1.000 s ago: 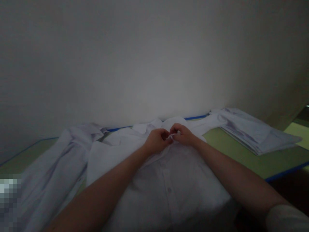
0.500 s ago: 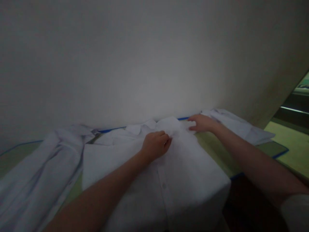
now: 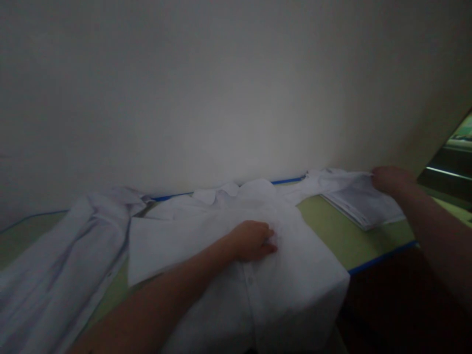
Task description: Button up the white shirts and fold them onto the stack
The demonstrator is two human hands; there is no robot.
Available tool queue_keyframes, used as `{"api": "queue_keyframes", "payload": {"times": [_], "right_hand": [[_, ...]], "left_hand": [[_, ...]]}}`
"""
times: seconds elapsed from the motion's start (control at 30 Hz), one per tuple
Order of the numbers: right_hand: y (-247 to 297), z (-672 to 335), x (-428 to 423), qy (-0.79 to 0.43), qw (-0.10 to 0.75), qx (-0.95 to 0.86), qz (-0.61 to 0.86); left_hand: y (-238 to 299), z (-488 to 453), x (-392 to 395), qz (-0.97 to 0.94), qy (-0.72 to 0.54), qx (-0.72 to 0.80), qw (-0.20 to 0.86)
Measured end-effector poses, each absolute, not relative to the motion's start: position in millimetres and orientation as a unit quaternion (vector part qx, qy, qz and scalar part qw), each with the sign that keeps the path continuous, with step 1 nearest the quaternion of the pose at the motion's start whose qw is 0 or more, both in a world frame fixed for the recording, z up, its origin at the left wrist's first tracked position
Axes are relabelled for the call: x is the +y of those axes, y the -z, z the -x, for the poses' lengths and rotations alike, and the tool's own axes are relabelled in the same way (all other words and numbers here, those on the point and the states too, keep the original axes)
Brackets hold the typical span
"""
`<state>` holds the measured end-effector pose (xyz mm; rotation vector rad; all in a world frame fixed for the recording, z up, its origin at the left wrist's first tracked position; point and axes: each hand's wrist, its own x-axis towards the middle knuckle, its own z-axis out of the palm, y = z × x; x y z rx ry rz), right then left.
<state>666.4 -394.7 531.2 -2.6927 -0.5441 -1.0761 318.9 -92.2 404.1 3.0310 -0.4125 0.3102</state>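
Observation:
A white button-up shirt [image 3: 221, 295] lies front up before me, its lower part hanging over the near edge. My left hand [image 3: 254, 241] rests on the shirt's chest beside the button strip, fingers curled and closed on the fabric. Far to the right, my right hand [image 3: 393, 179] is closed around the end of the shirt's sleeve [image 3: 332, 182], which is pulled out sideways. Its fingertips are hidden. Under that sleeve sits a folded white garment [image 3: 368, 206]. The other short sleeve [image 3: 151, 246] lies flat on the left.
A crumpled white shirt [image 3: 73, 255] covers the left of the green tabletop [image 3: 339, 236], which has a blue edge. A pale wall [image 3: 236, 98] rises right behind it. Dark floor shows at lower right, and a dark shelf-like structure [image 3: 450, 169] stands beyond.
My right hand has moved right, drawing the sleeve out over the folded garment. My left hand has slid slightly right and nearer to me on the shirt.

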Motion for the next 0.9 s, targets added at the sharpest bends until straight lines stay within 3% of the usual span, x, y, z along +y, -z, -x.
{"api": "queue_keyframes", "payload": {"times": [0.1, 0.23, 0.37, 0.43, 0.5, 0.6, 0.77, 0.9], "right_hand": [[-567, -649, -367, 0.395, 0.066, -0.177, 0.899], [-584, -604, -303, 0.475, 0.150, -0.387, 0.776], [-542, -551, -228, 0.433, 0.197, -0.579, 0.662], [-509, -526, -194, 0.378, 0.172, -0.660, 0.626], [-477, -503, -165, 0.310, 0.129, -0.724, 0.602], [-441, -476, -138, 0.228, 0.140, -0.770, 0.580], [-418, -461, -135, 0.183, 0.296, -0.661, 0.665], [-414, -467, -143, 0.105, 0.280, -0.604, 0.739]], "left_hand": [[-401, -317, -92, -0.989, -0.094, -0.104, 0.049], [-398, -326, -83, -0.977, -0.131, -0.018, 0.167], [-405, -345, -55, -0.872, -0.217, 0.116, 0.424], [-410, -351, -36, -0.768, -0.284, 0.140, 0.558], [-413, -353, -19, -0.700, -0.322, 0.127, 0.624], [-411, -349, 3, -0.730, -0.271, 0.074, 0.623], [-398, -346, 19, -0.800, -0.165, 0.043, 0.576], [-400, -343, 18, -0.858, -0.110, 0.025, 0.501]]}}
